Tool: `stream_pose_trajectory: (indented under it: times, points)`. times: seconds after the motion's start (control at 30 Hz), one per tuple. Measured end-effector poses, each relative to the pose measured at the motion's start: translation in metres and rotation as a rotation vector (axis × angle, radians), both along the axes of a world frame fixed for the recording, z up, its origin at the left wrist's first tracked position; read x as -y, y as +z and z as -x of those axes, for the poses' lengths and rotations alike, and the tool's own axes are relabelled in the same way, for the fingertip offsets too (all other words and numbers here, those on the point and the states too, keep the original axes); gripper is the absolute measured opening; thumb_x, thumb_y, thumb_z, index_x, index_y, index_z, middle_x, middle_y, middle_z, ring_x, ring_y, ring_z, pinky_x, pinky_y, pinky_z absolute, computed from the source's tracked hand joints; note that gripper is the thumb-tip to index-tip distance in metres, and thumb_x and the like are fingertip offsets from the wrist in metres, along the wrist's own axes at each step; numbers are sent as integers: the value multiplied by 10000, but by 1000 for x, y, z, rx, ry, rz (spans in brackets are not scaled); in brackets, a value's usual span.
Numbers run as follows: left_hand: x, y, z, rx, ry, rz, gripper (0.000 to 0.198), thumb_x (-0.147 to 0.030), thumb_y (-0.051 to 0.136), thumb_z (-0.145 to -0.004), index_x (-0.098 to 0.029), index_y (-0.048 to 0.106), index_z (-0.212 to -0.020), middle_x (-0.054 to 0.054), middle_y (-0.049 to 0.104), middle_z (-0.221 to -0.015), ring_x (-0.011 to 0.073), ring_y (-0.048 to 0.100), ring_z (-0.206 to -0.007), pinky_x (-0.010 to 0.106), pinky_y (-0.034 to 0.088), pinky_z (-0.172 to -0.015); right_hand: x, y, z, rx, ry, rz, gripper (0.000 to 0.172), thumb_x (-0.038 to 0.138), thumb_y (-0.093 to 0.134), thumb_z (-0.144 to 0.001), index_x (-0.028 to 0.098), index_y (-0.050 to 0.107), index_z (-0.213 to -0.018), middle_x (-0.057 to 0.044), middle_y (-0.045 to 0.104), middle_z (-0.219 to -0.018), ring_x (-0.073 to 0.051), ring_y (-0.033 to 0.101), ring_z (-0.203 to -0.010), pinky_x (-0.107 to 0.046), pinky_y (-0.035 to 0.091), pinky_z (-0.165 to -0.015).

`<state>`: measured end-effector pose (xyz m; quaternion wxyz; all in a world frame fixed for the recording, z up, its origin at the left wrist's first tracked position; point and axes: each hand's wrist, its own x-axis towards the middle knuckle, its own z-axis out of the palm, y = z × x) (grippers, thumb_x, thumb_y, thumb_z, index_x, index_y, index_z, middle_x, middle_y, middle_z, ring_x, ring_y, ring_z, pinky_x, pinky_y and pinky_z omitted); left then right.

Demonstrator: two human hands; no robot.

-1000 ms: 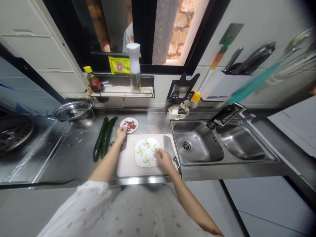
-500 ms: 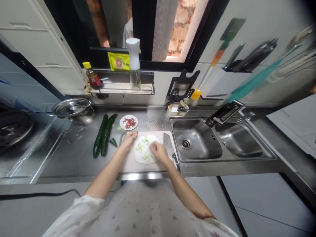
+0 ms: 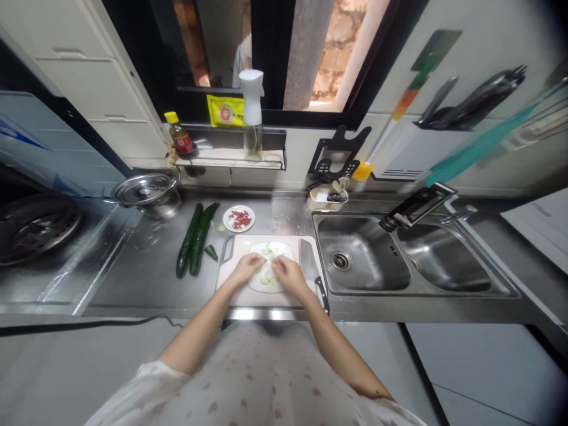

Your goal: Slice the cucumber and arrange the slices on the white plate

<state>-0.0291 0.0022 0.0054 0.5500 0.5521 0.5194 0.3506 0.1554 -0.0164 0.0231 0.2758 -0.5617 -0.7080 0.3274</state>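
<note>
Over the white plate [image 3: 287,249], my left hand [image 3: 248,268] and my right hand [image 3: 288,273] face each other, fingertips pinched and a small gap between them. Whatever they pinch is too small to make out. Thin green cucumber slices [image 3: 268,280] lie on the plate in pinwheel shapes; my left hand covers part of it. Beneath is a pale cutting board [image 3: 227,281], with a black-handled knife [image 3: 307,255] along its right side. A small white dish holds red bits [image 3: 240,219] behind the board.
Two whole cucumbers [image 3: 189,241] and a cut cucumber end [image 3: 210,252] lie left of the board. Farther left stand a lidded steel pot [image 3: 146,192] and a clear glass bowl [image 3: 148,234]. A double sink [image 3: 359,251] with a black faucet [image 3: 412,207] is on the right.
My left hand has moved from the board's back left edge, near the small dish, to the plate beside my right hand. The view has shifted slightly left.
</note>
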Motion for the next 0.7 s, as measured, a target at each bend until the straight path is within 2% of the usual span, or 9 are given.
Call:
stream_pose_trajectory:
  times: [0.1,0.2,0.33,0.53,0.7]
  points:
    - [5,0,-1,2,-62,-23,269,-401,603,-771,-133,626,-751,26,636,-721,146,552,-713,271,441,-717,2,-6,-1,4,65,-39,160,256,505,-852,195,646,-897,-31,653,-822,-161,566,-768,-249,402,-720]
    - [10,-1,-1,-3,-102,-29,264,-396,597,-773,-135,620,-738,33,644,-744,158,565,-748,285,444,-750,6,-8,-3,28,112,-30,135,244,515,-853,193,638,-830,-28,641,-797,-157,553,-755,-250,394,-706]
    - [14,-5,-1,-17,-165,-12,263,-388,591,-777,-133,617,-722,31,636,-727,155,563,-740,277,447,-735,14,-7,-5,16,120,0,126,249,532,-853,193,642,-877,-22,632,-798,-151,545,-742,-242,388,-677]
    - [17,-9,-3,-28,-208,30,280,-409,595,-763,-133,625,-726,32,636,-713,155,567,-724,273,447,-719,20,-1,-5,-6,121,-15,147,250,530,-858,196,641,-939,-18,622,-829,-144,542,-763,-239,391,-695]
    - [20,-4,-4,-31,-222,51,276,-417,613,-735,-142,630,-717,40,641,-718,166,574,-729,289,447,-738,22,8,-4,64,136,25,119,239,537,-863,185,640,-839,-19,614,-826,-143,546,-797,-232,384,-714]
